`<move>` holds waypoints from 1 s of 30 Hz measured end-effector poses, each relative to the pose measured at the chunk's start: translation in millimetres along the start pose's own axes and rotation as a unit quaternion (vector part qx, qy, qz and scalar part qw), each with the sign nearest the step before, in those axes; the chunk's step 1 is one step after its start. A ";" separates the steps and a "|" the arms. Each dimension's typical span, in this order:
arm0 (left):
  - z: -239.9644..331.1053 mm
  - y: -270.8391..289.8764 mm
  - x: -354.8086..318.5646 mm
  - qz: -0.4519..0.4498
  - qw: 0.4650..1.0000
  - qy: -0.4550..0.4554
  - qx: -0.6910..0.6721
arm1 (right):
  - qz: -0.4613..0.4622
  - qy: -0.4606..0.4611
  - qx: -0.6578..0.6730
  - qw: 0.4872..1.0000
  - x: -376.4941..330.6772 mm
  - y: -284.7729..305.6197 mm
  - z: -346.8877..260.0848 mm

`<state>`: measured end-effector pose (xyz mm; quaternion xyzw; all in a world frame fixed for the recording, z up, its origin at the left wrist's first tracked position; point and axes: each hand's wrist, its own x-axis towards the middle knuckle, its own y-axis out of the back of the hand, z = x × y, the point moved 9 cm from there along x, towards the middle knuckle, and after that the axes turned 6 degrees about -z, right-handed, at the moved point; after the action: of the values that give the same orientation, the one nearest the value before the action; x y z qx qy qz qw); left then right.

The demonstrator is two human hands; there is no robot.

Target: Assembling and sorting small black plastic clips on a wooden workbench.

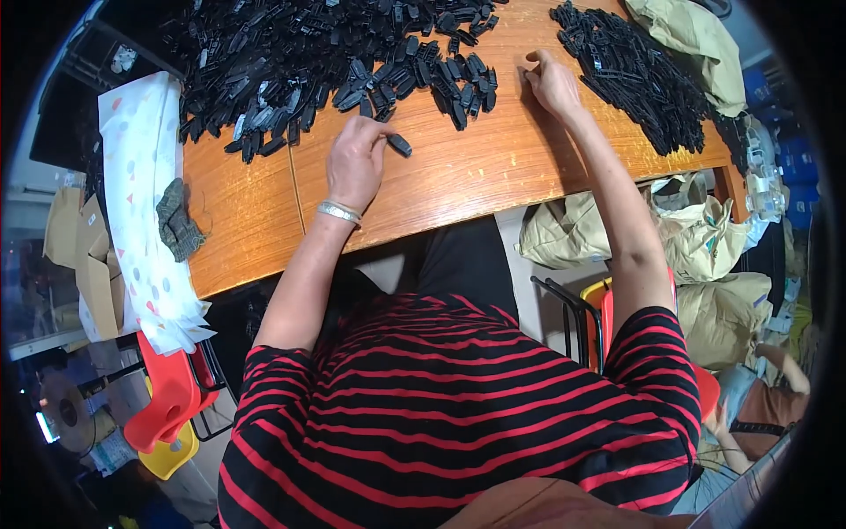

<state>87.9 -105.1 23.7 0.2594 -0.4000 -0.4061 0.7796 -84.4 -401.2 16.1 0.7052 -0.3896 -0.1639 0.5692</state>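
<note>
Between the thumb and fingers of my left hand is a small oblong black plastic piece, held just over the wooden table. Close beyond that hand spreads a wide heap of similar black plastic pieces. My right hand is by the left edge of a second pile, made of thin, long black plastic strips. Its fingers are curled in, with a dark spot at the fingertips; what they hold, if anything, cannot be made out.
A crumpled dark grey cloth lies at the table's left edge, beside a white patterned sheet. Cardboard boxes and a red chair stand left. Beige sacks sit under the right side. Another person is at far right.
</note>
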 end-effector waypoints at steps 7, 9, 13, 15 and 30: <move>-3.3 -22.4 3.1 -0.060 0.985 0.158 0.018 | 0.039 0.134 0.053 0.989 -78.5 7.1 -73.5; 0.2 -26.5 7.5 -0.046 0.990 0.132 0.018 | 0.048 0.154 0.037 0.986 -89.4 4.1 -84.3; 10.2 -31.5 13.3 -0.027 0.996 0.087 0.005 | 0.054 0.133 0.053 0.988 -95.1 11.7 -83.1; 11.3 -32.8 15.6 -0.028 0.996 0.081 -0.002 | 0.029 0.125 0.021 0.991 -102.4 14.9 -80.5; 5.8 -62.4 -15.0 -0.070 0.789 0.210 -0.574 | -0.085 -0.032 0.444 0.891 -145.3 0.0 -131.9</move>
<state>51.3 -126.3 -24.8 -0.1294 0.0992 -0.5499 0.8191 -88.8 -205.2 24.6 0.9094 -0.3779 -0.0438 0.1678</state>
